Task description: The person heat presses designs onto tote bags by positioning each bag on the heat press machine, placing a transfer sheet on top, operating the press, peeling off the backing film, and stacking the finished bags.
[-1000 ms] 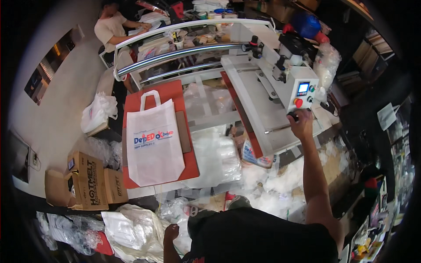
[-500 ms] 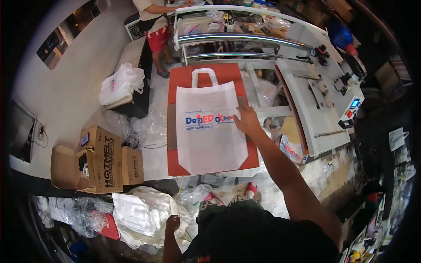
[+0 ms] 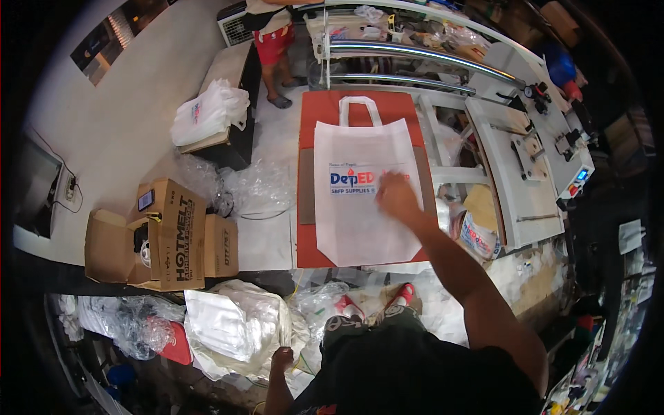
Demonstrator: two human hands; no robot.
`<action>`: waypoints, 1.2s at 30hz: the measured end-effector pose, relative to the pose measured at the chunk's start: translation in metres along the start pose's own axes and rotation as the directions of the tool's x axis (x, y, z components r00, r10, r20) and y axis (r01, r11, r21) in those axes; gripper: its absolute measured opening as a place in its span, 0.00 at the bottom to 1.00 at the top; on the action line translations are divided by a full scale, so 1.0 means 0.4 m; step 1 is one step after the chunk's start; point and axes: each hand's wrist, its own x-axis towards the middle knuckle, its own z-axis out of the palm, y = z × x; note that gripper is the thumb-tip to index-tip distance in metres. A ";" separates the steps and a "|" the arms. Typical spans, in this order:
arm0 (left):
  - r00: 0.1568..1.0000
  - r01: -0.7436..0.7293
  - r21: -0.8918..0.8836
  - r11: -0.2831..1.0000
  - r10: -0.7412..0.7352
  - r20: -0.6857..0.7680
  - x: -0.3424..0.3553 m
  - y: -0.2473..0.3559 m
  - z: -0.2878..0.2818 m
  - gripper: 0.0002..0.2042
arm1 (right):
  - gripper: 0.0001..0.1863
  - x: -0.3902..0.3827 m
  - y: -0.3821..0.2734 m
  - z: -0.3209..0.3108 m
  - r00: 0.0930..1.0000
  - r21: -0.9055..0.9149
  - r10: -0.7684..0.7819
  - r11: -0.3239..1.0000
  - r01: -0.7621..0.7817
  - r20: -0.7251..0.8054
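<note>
A white tote bag [image 3: 356,232] with a blue and red print lies on the red platen [image 3: 309,111], its handles toward the far end. My right hand [image 3: 398,192] is over the right part of the print, fingers bent and smeared by motion; whether it grips anything is unclear. My left hand [image 3: 282,356] hangs low beside my dark shirt, its fingers curled closed, with any contents hidden, near a pile of white plastic sacks [image 3: 225,325].
The press's head [image 3: 512,159] and control box [image 3: 577,181] stand at right, steel rails [image 3: 422,55] behind. A co-worker [image 3: 272,41] stands at far left-centre. Cardboard boxes [image 3: 149,263] and a stack of white bags [image 3: 207,117] are at left. Crumpled plastic [image 3: 263,187] lies between.
My right hand has left the press's control box and moved left onto the bag's print. The view has shifted, putting the bag farther right in the picture.
</note>
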 end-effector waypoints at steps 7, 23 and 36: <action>0.968 -0.230 0.069 0.971 0.236 -0.087 0.100 0.022 0.036 0.08 | 0.12 -0.495 -0.192 -0.113 0.583 0.477 -0.358 0.877 -0.058 0.729; 0.992 0.037 -0.303 0.952 0.003 0.130 -0.072 0.215 0.144 0.12 | 0.32 -0.979 0.639 0.222 0.291 -0.301 0.834 0.461 -0.835 0.470; 0.978 0.196 -0.276 0.941 -0.167 0.123 -0.227 0.398 0.292 0.15 | 0.35 -0.672 0.652 0.492 0.243 -0.125 0.906 0.301 -0.945 0.347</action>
